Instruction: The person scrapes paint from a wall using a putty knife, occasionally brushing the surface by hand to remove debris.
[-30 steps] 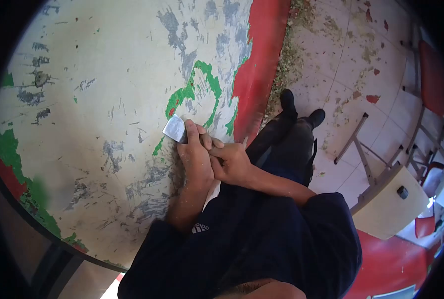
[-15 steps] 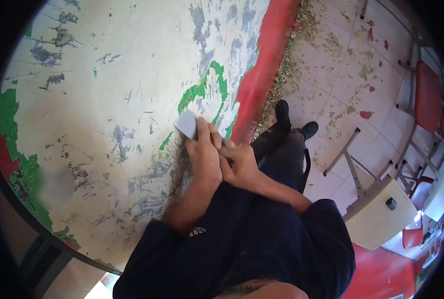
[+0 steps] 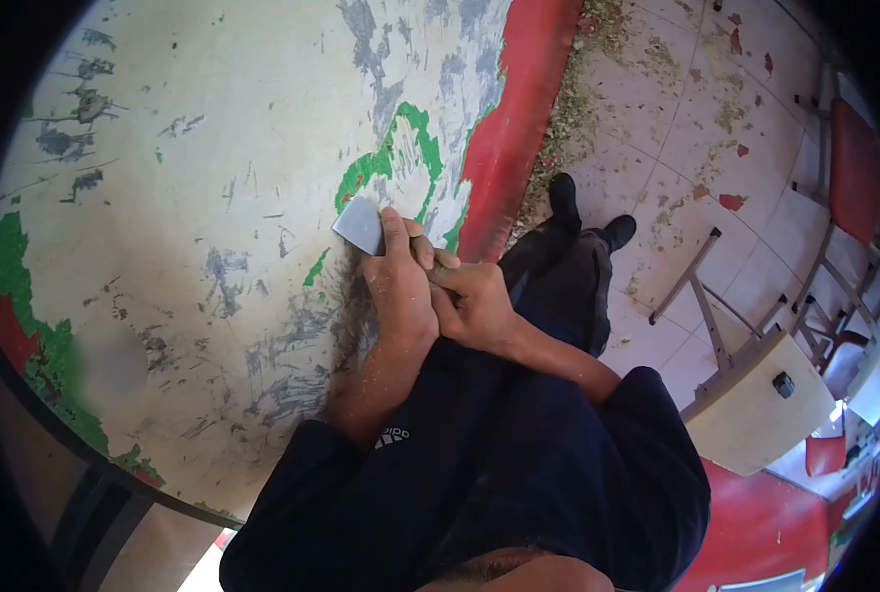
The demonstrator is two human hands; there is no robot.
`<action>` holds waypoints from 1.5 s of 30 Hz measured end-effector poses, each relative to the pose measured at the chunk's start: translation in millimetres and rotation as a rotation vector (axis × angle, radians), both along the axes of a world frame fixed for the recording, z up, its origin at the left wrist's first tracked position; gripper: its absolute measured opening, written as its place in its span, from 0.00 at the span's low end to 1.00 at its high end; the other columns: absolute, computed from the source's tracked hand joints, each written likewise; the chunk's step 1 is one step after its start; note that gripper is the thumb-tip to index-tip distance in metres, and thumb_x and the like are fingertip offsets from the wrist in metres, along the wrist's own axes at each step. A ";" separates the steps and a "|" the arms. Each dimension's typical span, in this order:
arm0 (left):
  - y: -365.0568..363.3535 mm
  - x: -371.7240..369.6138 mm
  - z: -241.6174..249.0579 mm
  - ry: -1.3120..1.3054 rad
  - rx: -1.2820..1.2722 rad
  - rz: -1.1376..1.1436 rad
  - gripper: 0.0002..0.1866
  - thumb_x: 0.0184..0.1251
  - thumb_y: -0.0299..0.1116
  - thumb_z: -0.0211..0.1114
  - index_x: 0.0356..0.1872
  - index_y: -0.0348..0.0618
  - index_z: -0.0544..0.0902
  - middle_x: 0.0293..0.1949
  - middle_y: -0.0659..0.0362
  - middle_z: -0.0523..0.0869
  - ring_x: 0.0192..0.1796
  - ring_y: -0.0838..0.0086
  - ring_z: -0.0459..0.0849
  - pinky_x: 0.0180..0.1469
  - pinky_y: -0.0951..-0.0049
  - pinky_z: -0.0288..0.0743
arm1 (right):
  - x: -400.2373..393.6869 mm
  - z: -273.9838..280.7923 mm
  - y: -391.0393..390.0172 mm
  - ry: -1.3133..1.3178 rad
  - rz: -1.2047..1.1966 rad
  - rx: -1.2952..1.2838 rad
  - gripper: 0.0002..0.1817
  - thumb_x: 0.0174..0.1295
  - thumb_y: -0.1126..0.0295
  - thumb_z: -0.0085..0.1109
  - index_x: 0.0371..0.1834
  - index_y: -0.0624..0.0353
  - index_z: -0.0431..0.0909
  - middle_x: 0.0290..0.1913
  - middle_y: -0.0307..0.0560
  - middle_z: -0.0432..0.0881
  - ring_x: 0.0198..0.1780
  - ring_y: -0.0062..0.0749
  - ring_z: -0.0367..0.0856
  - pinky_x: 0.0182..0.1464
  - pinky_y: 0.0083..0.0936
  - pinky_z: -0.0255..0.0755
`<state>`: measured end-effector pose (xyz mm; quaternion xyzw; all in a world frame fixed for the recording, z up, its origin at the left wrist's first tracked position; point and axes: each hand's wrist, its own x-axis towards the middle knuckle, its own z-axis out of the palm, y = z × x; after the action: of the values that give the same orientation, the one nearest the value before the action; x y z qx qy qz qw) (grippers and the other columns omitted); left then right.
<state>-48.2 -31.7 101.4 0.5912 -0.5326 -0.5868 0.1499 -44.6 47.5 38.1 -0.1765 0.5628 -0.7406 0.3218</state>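
A scraper [image 3: 360, 227] with a wide flat metal blade lies against the wall [image 3: 252, 109], just below a curved patch of green paint [image 3: 366, 170]. My left hand [image 3: 401, 294] is closed on the scraper near the blade, one finger stretched along it. Close beside it, my right hand [image 3: 476, 304] wraps round the handle end, which the fingers mostly hide. Around the blade the wall is whitish with grey scraped marks, and a small green strip [image 3: 315, 267] shows below the blade.
A red painted band [image 3: 509, 118] runs along the wall's bottom. Paint flakes and debris [image 3: 573, 118] lie on the tiled floor [image 3: 647, 128] near my boots [image 3: 563, 202]. At the right stand chairs with red seats [image 3: 854, 168] and a pale chair part [image 3: 761, 405] on metal legs.
The whole view has shifted slightly, so the wall sits further up and left. Both hands keep their hold on the scraper, and the blade stays near the same green patch.
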 end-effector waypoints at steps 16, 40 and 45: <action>-5.0 -7.8 -3.6 0.038 -0.060 -0.030 0.15 0.75 0.41 0.48 0.31 0.43 0.69 0.19 0.65 0.64 0.19 0.79 0.65 0.25 0.73 0.71 | -12.8 -5.7 -13.8 0.063 -0.050 0.001 0.04 0.53 0.75 0.55 0.28 0.62 0.80 0.19 0.59 0.75 0.18 0.50 0.76 0.22 0.34 0.69; -5.4 -20.6 -25.5 0.048 0.014 -0.028 0.11 0.73 0.40 0.51 0.33 0.45 0.69 0.23 0.65 0.66 0.22 0.80 0.65 0.26 0.74 0.70 | -9.6 -18.6 -7.8 -0.043 -0.073 0.045 0.08 0.56 0.74 0.53 0.36 0.62 0.80 0.19 0.61 0.72 0.18 0.48 0.76 0.22 0.31 0.68; -12.8 -37.2 -28.2 0.006 0.092 -0.108 0.12 0.73 0.41 0.52 0.34 0.44 0.70 0.21 0.66 0.66 0.23 0.80 0.65 0.25 0.74 0.69 | -23.8 -25.4 -14.7 -0.070 -0.094 0.086 0.07 0.57 0.73 0.53 0.34 0.62 0.80 0.20 0.62 0.73 0.19 0.50 0.75 0.24 0.30 0.69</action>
<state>-85.4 -44.5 73.2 0.5661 -0.5359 -0.6195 0.0923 -68.4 32.8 12.8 -0.1100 0.5901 -0.7360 0.3132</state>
